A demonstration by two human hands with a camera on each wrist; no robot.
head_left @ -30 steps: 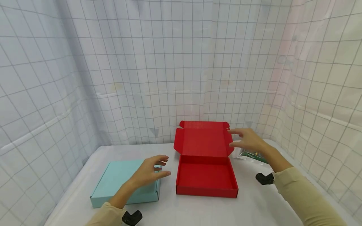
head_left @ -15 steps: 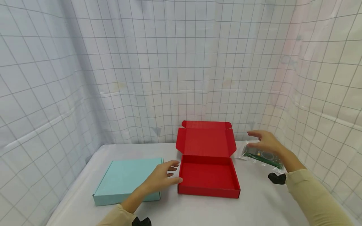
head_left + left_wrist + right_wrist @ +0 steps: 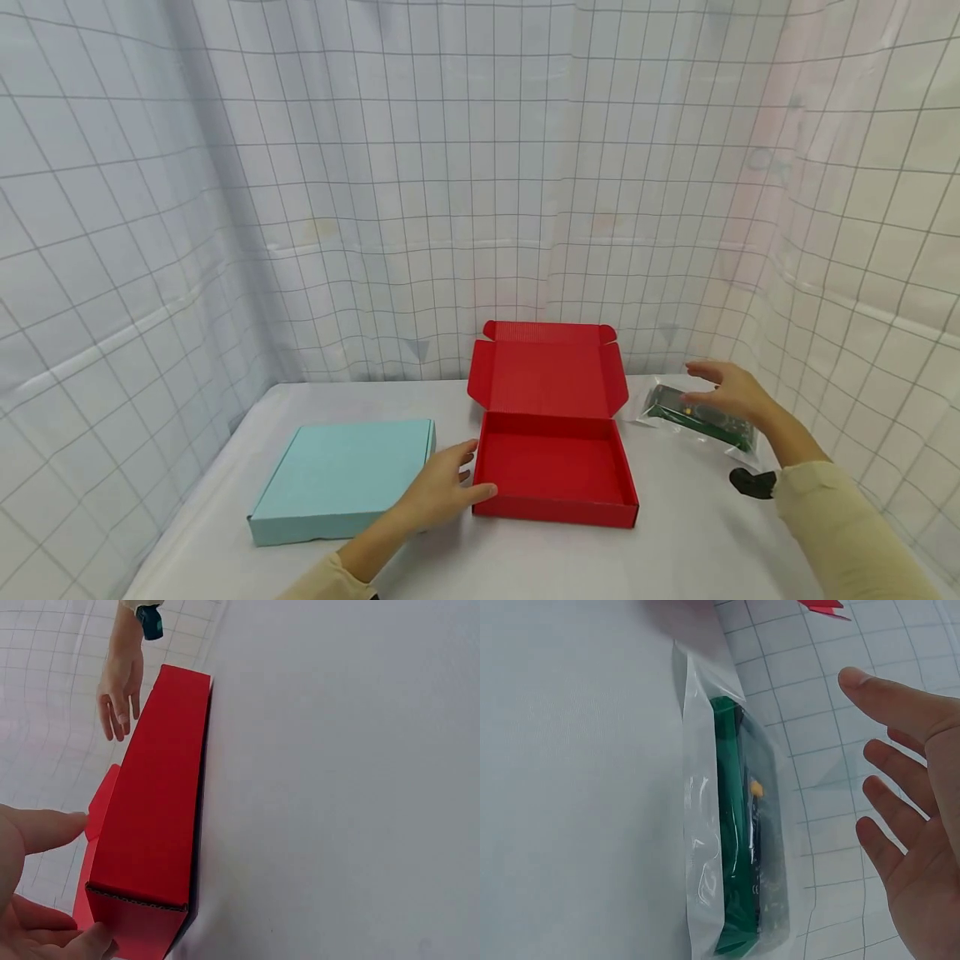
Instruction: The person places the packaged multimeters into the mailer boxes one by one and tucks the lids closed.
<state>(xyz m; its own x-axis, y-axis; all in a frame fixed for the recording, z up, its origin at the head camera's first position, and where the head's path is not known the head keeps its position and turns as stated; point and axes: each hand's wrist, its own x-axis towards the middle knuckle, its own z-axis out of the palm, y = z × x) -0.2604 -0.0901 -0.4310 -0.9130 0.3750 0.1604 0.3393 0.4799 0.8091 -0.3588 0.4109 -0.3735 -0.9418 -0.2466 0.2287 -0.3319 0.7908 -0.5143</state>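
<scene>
A red cardboard box (image 3: 555, 510) stands on the white table with its lid (image 3: 551, 375) folded back, its inside showing. At its left front corner is my left hand (image 3: 441, 490), thumb apart from the fingers; in the left wrist view the fingertips are right at the box's side wall (image 3: 133, 930). Over at the right, a clear plastic bag (image 3: 693, 423) holds a flat green and dark item with a small yellow part. My right hand (image 3: 731, 392) hovers over that bag, fingers spread and nothing in them, as the right wrist view also shows.
To the left of the red box lies a closed light-blue box (image 3: 345, 467), partly behind the left forearm. White curtains (image 3: 510, 183) with a grid pattern hang at the back and on both sides of the table.
My right hand has moved right from the red lid to above the plastic bag, uncovering more of it. My left hand has come from over the light-blue box to the red box's left side.
</scene>
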